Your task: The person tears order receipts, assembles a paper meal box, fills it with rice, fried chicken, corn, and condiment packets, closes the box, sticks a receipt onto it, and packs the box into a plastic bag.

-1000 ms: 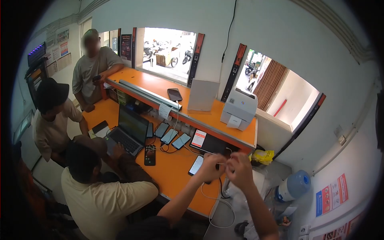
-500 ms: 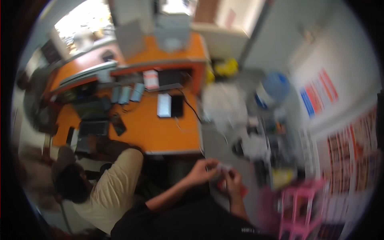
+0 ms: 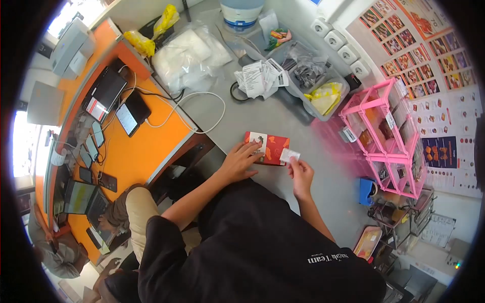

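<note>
A red printed box with a white panel lies on the grey counter. My left hand rests on its left part, fingers spread and stretched out, covering some of the white panel. Between the thumb and fingers of my right hand is a small white label, pinched at its lower right. The label overlaps the right edge of the box; whether it touches the surface I cannot tell. Its print is too small to read.
Paper receipts and a grey bin with plastic bags stand beyond the box. A pink rack is at the right. Left, an orange desk carries phones and a laptop; people sit there.
The view has swung right toward the grey counter and sharpened. My hands, together around a small white piece before, are now apart: the left on the box, the right holding the label.
</note>
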{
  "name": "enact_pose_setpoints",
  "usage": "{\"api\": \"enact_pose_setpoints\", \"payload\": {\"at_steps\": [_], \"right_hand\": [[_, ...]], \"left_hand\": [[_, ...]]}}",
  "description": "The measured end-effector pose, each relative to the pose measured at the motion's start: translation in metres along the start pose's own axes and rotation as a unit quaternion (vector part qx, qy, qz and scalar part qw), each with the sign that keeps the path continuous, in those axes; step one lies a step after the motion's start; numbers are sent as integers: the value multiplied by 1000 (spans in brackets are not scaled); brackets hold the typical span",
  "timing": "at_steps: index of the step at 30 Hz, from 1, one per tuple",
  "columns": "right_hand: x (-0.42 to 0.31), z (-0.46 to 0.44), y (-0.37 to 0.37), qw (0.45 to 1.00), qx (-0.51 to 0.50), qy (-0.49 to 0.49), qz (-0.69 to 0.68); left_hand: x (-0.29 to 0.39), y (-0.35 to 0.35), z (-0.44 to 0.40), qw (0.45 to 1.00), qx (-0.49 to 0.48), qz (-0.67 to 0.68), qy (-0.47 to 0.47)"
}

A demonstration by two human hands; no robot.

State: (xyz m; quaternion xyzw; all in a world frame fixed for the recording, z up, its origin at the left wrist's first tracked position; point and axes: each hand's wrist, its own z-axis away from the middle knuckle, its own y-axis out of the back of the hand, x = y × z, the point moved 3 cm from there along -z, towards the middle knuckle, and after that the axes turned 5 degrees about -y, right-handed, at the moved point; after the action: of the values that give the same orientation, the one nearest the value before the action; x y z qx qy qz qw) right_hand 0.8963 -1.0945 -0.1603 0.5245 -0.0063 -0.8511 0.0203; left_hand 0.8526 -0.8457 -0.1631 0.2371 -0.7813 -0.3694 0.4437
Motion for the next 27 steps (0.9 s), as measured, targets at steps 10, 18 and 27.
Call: {"api": "enact_pose_setpoints", "payload": {"at_steps": [10,18,27], "right_hand": [[63,-7,-12,997,-49,-41,36],[78,-25,-18,994,-79,-30,74],[87,-35,-13,991,-80,-49,100]], "left_hand": [[-9,-59,-11,989,106,-82,-64],[-2,-69,-3,981,157,-99,-49],[-10,-78,6,979,170,-96,-64]]}}
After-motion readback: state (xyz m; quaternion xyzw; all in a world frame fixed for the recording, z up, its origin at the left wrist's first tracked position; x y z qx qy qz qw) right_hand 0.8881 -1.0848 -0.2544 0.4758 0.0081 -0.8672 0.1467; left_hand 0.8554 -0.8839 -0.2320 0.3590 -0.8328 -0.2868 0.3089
